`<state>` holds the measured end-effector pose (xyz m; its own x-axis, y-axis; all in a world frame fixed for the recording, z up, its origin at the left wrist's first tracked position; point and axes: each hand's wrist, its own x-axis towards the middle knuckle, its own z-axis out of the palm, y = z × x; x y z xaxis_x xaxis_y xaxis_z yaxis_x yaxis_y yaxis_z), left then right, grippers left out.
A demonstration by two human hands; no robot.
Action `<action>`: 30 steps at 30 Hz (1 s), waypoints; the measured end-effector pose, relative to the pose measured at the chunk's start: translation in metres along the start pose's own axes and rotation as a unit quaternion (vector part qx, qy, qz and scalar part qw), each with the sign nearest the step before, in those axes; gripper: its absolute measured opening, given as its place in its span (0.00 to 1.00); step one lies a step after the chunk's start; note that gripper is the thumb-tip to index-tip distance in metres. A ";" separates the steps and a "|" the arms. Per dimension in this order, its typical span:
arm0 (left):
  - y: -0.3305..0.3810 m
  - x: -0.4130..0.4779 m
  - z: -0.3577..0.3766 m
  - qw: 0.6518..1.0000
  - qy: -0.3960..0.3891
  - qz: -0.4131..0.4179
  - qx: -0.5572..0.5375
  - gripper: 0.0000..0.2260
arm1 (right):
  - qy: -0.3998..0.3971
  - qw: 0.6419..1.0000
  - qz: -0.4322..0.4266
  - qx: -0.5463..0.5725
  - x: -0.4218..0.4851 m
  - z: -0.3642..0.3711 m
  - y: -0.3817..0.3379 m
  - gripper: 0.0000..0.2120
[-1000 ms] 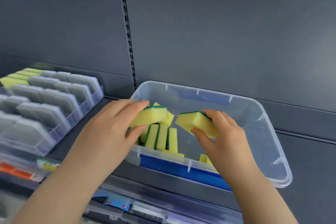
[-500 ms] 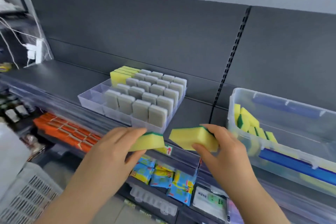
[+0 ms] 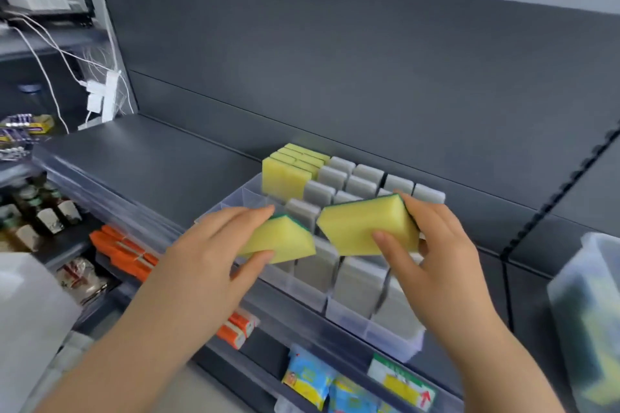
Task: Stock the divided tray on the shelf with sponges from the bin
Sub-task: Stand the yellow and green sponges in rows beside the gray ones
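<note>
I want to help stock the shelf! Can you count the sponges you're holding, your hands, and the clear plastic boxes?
Held sponges: 2 (left sponge, right sponge)
Hands: 2 (left hand, right hand)
Clear boxes: 2 (divided tray, bin)
Total: 6

Divided tray (image 3: 349, 308): clear glossy plastic. Held sponges (image 3: 365, 228): matt porous yellow foam, rough green scouring layer. Shelf (image 3: 151, 157): matt dark grey metal. Bin (image 3: 590, 278): translucent plastic.
</note>
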<state>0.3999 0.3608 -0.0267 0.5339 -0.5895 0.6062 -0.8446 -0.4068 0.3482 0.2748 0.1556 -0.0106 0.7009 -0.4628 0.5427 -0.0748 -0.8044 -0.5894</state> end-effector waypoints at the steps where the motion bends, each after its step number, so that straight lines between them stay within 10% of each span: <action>1: -0.013 0.012 -0.002 1.000 0.003 -0.002 0.009 0.19 | -0.004 1.000 0.003 0.003 0.017 0.010 -0.001 0.24; 30: -0.297 0.189 0.035 0.973 -0.152 0.080 -0.153 0.21 | -0.041 0.958 0.201 -0.200 0.174 0.219 -0.042 0.20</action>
<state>0.7534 0.3455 -0.0407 0.3428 -0.8259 0.4476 -0.8657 -0.0928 0.4919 0.5554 0.1905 -0.0225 0.6109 -0.7470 0.2622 -0.6044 -0.6539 -0.4550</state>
